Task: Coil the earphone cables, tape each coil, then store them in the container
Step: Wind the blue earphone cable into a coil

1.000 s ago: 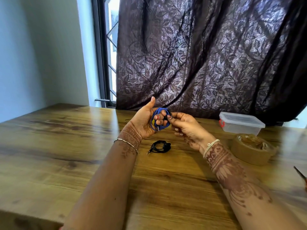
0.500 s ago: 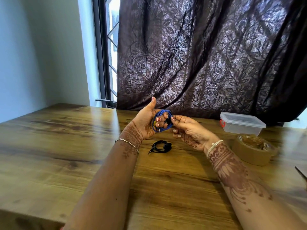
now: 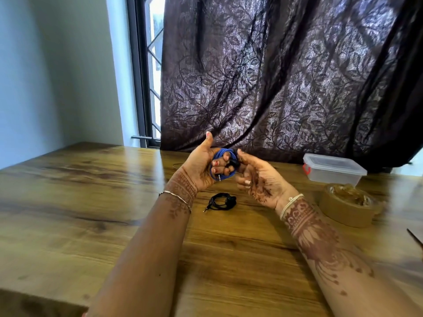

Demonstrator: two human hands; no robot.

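A blue earphone cable (image 3: 220, 153) is wound in loops around the curled fingers of my left hand (image 3: 201, 169), held above the table with the thumb up. Its metal plug pokes out below the fingers. My right hand (image 3: 258, 179) is palm up just to the right, its thumb and fingertip pinching the dark earbud end of the blue coil. A coiled black earphone cable (image 3: 220, 201) lies on the table below both hands. The clear lidded container (image 3: 333, 168) stands at the back right, with the brown tape roll (image 3: 349, 205) in front of it.
A wooden table (image 3: 91, 202) spreads to the left and front. Dark patterned curtain (image 3: 286, 76) hangs behind the hands, with a window frame to its left. A thin dark object (image 3: 414, 236) pokes in at the right edge.
My right hand has turned palm up and its fingers have shifted along the right side of the blue coil. The left hand has barely moved.
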